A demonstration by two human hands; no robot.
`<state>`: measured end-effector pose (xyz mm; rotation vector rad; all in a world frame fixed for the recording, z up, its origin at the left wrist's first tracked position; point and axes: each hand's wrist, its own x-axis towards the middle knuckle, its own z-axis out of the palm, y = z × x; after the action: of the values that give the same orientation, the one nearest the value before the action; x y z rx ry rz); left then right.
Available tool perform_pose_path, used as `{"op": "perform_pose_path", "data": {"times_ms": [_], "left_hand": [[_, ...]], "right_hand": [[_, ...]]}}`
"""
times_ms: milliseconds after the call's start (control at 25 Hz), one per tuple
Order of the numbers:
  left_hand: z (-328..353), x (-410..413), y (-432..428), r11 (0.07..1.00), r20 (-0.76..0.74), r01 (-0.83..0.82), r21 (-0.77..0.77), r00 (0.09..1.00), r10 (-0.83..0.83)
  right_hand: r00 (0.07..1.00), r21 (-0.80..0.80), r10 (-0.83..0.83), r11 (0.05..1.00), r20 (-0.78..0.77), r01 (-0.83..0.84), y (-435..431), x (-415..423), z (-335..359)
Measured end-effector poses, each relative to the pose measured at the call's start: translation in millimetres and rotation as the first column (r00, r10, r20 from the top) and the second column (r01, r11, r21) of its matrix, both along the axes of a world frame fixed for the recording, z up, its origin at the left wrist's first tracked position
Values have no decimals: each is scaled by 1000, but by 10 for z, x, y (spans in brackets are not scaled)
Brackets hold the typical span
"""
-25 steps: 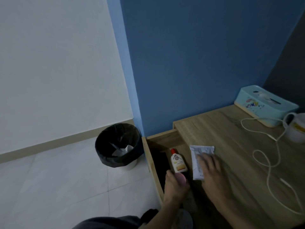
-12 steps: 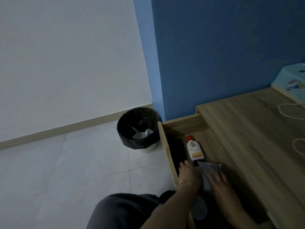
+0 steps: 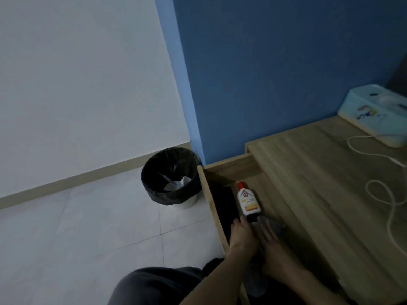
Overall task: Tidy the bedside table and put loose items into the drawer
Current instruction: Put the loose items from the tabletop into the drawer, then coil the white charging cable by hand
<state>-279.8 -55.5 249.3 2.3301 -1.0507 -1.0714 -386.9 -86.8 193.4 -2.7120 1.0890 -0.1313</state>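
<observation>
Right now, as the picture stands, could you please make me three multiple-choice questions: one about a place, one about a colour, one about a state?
1. Where does the white bottle lie?
A) on the table top
B) in the drawer
C) in the bin

2. What colour is its cap?
A) red
B) green
C) black

3. How is the drawer?
A) pushed shut
B) pulled open
C) taken out and set on the floor

Answers:
1 B: the bottle lies on its side on the drawer floor.
2 A: the cap is red against the white body.
3 B: the inside of the drawer shows, with the bottle in it.
</observation>
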Motion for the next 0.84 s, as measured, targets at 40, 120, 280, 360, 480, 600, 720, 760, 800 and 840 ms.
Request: {"op": "perform_pose_path", "data": {"times_ms": [40, 120, 280, 360, 480, 600, 720, 760, 800, 840], "left_hand": [[54, -18, -24, 997, 7, -8, -75, 1000, 8], [198, -45, -86, 973, 24, -40, -229, 999, 47], [569, -124, -324, 846, 139, 75, -528, 990, -1], [706, -259, -456, 811, 206, 225, -539, 970, -132], [761, -640, -584, 782, 195, 449, -433, 893, -405], [649, -1003, -653, 717, 191, 615, -327, 786, -588], [596, -1210, -666, 718, 236, 680, -149, 730, -642], [590, -1223, -664, 722, 244, 678, -139, 730, -638], [574, -1214, -673, 726, 247, 673, -144, 735, -632], [565, -1195, -681, 729, 246, 666, -160, 742, -624]], "right_hand": [[1000, 53, 3, 999, -4, -3, -23, 43, 131], [991, 240, -36, 971, 132, 3, -69, 124, 517], [849, 230, -221, 966, 481, 121, -215, -17, 1136], [739, 136, -326, 942, 589, 307, -356, -277, 1340], [649, -8, -493, 793, 579, 609, -671, -908, 1383], [611, -1, -730, 642, 305, 767, -811, -1471, 1278], [584, 83, -798, 599, 151, 796, -798, -1726, 1226], [587, 133, -794, 607, 159, 784, -798, -1759, 1221], [585, 188, -790, 612, 184, 768, -804, -1773, 1232], [577, 243, -790, 613, 207, 752, -816, -1790, 1242]]}}
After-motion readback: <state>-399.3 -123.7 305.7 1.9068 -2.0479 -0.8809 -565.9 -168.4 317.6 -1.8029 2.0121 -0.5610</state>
